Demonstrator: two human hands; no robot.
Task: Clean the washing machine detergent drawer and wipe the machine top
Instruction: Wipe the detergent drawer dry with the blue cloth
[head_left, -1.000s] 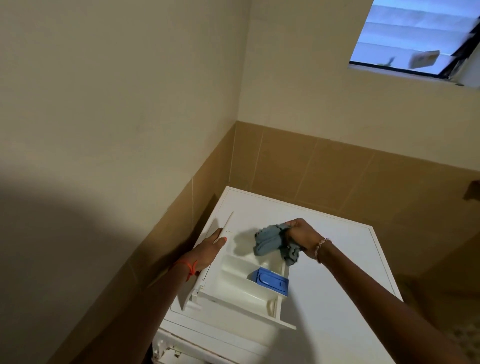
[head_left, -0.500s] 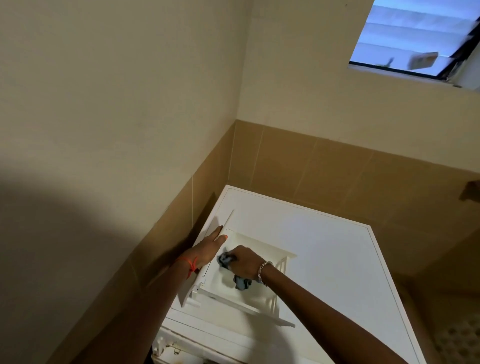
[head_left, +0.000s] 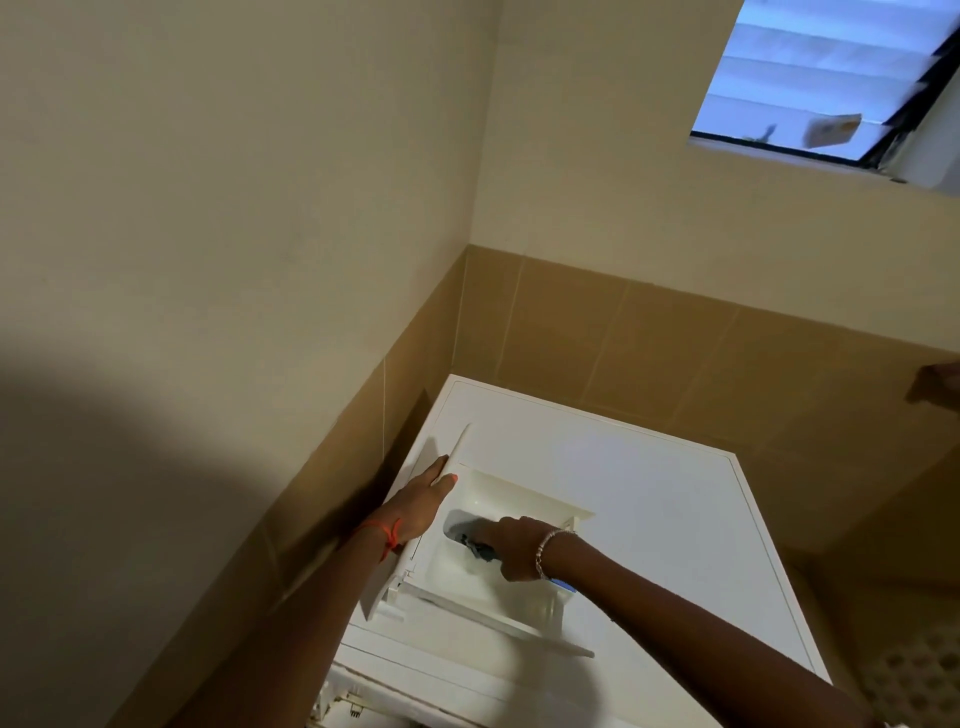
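While flat left hand steadies white plastic detergent drawer, right hand grips grey-blue cloth, wiping compartment lower centre; next likely other compartments, white machine top.

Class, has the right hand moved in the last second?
Yes: right hand, gripping the cloth, went left from above the machine top into the drawer.

White detergent drawer, grey-blue cloth, tan wall tiles, orange wrist thread
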